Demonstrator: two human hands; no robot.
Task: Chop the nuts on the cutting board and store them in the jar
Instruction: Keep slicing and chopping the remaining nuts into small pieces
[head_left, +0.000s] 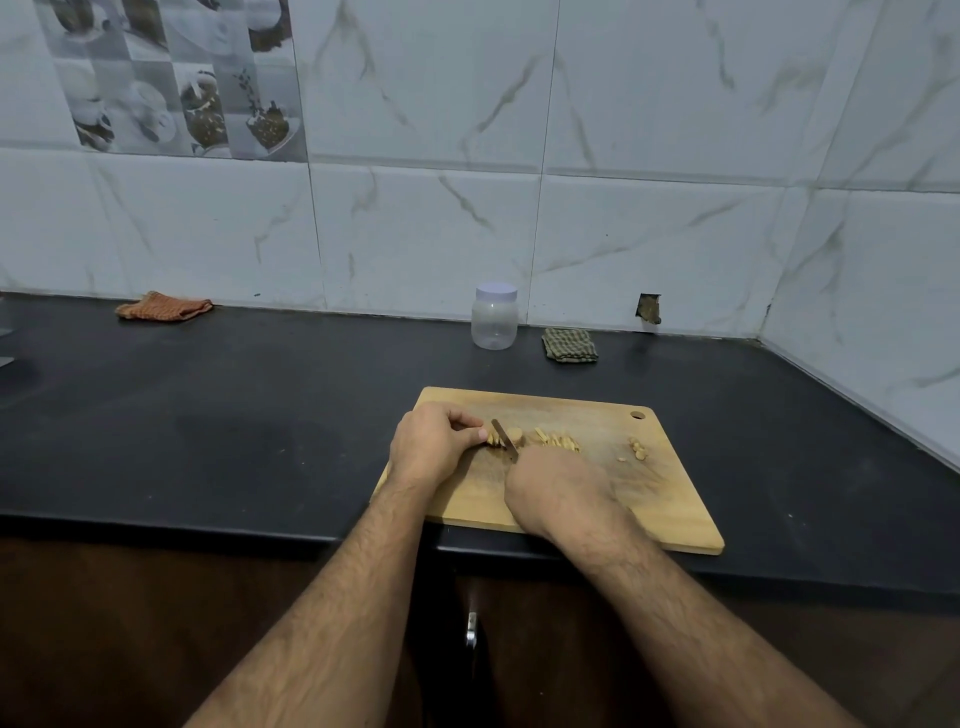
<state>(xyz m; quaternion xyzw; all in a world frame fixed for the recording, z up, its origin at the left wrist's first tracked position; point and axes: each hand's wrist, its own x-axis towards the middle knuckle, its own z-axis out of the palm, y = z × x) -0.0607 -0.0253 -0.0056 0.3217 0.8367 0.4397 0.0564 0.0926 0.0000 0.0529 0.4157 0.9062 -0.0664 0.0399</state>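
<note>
The left hand is curling its fingers over a nut near the middle of the cutting board, pinning it w/ the fingertips sitting right beside the knife. The right hand is seen from the back, apparently wrapping the handle, tho the handle itself is hidden, so the grip is a judgement from the blade running out of that fist. The blade is slanting down into the nut, mid-slice. Cut slivers are piling just right of the blade, and a few whole nuts are waiting well apart toward the board's hanging hole. The jar is standing upright at the back by the wall tiles, lid on, looking empty, w/ a folded green cloth just beside it. Biggest risk, imo: the fingertips are lying so close to the edge that a slip off the hard, rounded nut could be nicking them. A nut half could also be shooting sideways off the board onto the dark counter. The board's near right corner is overhanging the counter edge, so heavy pressure there could be tipping it. Later, w/ the lid not yet off, transferring slivers one-handed could be scattering them. An orange cloth is lying far left, out of play.
</note>
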